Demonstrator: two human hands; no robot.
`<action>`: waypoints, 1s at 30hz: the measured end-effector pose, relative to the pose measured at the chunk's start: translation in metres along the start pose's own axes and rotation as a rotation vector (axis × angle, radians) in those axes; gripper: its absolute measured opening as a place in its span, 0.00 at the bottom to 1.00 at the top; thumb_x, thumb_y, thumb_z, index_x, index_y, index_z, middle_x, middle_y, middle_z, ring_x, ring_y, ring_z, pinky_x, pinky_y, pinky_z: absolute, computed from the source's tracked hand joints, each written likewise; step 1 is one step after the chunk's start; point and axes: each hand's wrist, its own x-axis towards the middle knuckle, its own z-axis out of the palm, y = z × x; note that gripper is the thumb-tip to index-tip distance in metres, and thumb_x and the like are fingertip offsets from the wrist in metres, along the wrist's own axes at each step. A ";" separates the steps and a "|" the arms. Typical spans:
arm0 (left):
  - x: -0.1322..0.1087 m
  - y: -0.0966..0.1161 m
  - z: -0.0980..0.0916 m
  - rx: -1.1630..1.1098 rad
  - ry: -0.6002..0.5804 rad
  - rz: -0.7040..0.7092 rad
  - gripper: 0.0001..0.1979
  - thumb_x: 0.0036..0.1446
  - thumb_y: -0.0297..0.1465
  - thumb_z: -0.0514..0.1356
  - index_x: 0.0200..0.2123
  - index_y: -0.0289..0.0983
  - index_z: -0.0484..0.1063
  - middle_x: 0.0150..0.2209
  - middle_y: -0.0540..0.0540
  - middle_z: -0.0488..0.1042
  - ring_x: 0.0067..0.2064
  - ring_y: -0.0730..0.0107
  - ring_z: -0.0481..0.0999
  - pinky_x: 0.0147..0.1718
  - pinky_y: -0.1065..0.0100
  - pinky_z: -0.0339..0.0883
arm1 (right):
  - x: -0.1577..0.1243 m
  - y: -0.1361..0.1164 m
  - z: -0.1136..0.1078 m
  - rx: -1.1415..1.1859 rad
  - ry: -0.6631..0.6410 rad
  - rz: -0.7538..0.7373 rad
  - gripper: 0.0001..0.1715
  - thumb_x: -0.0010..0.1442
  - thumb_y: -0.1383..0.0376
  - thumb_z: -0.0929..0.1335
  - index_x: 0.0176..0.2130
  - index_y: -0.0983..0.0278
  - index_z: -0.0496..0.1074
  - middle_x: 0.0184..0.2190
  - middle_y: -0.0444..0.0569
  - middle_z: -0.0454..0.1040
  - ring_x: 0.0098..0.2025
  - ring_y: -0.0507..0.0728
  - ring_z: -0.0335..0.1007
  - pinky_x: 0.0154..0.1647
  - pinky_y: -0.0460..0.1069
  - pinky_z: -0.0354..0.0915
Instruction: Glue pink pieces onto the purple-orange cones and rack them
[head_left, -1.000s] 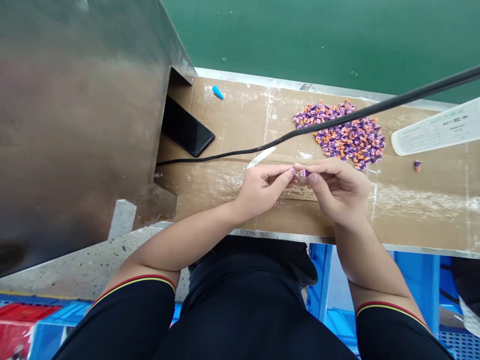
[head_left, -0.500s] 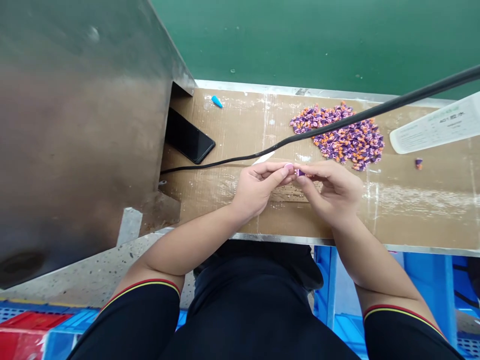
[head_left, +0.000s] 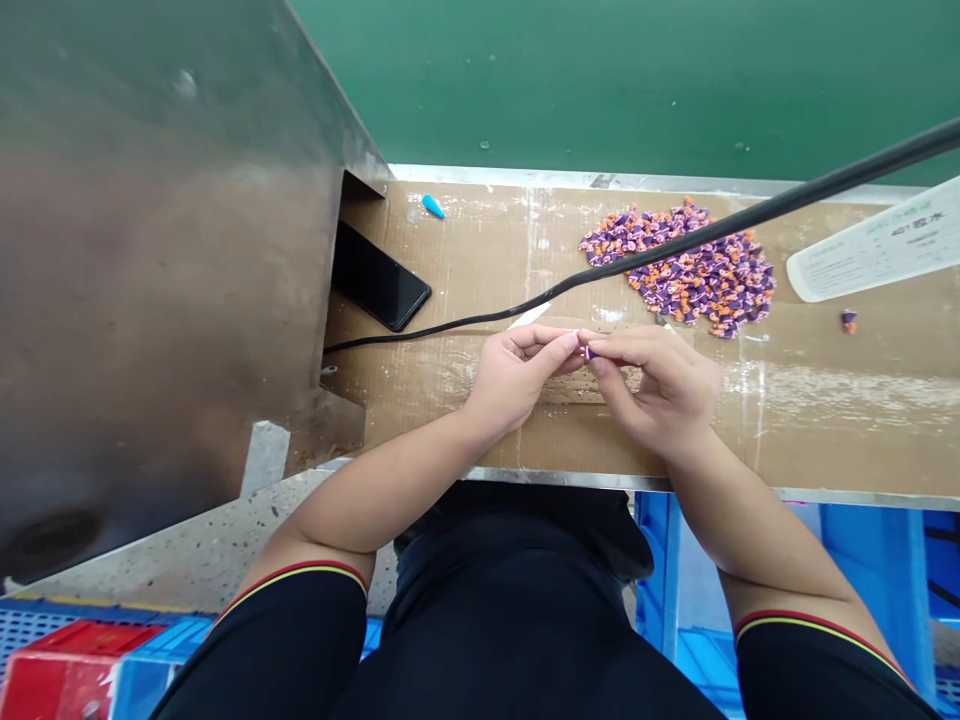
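My left hand (head_left: 510, 380) and my right hand (head_left: 660, 385) meet above the cardboard-covered bench (head_left: 825, 440), their fingertips pinching a small purple piece (head_left: 589, 352) between them. Most of that piece is hidden by my fingers. Beyond my hands lies a heap of several small purple and orange pieces (head_left: 679, 270), not touched by either hand. A lone matching piece (head_left: 849, 320) sits to its right. A white strip (head_left: 529, 316) pokes out just beyond my left hand.
A black cable (head_left: 465, 327) crosses the bench. A black phone (head_left: 379, 277) and a blue cone (head_left: 432, 206) lie at left, beside a metal housing (head_left: 150, 250). A white container printed 401 (head_left: 874, 250) lies at right. Blue crates (head_left: 862, 570) stand below.
My fingertips have shifted the small purple piece slightly left and turned it between them. My right hand has moved a little closer to my left. The view has drifted slightly.
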 end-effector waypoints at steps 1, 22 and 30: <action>0.001 0.000 -0.001 0.001 -0.002 -0.001 0.21 0.48 0.47 0.84 0.35 0.38 0.88 0.43 0.41 0.89 0.44 0.66 0.89 0.52 0.65 0.86 | 0.000 0.000 0.000 -0.010 0.003 0.010 0.14 0.70 0.71 0.74 0.49 0.52 0.83 0.43 0.44 0.89 0.41 0.59 0.89 0.42 0.55 0.86; -0.004 0.000 0.001 0.054 -0.024 0.126 0.17 0.51 0.49 0.82 0.36 0.45 0.90 0.36 0.45 0.88 0.37 0.69 0.85 0.35 0.70 0.77 | -0.003 0.001 0.007 0.014 0.076 0.115 0.08 0.69 0.67 0.77 0.45 0.52 0.84 0.38 0.44 0.88 0.39 0.60 0.88 0.42 0.57 0.85; -0.008 0.002 0.003 0.184 -0.032 0.221 0.17 0.56 0.50 0.79 0.38 0.45 0.89 0.39 0.45 0.88 0.43 0.62 0.88 0.55 0.55 0.85 | -0.003 0.002 0.005 -0.038 0.080 0.064 0.08 0.69 0.67 0.77 0.45 0.52 0.83 0.38 0.43 0.88 0.38 0.60 0.88 0.41 0.56 0.86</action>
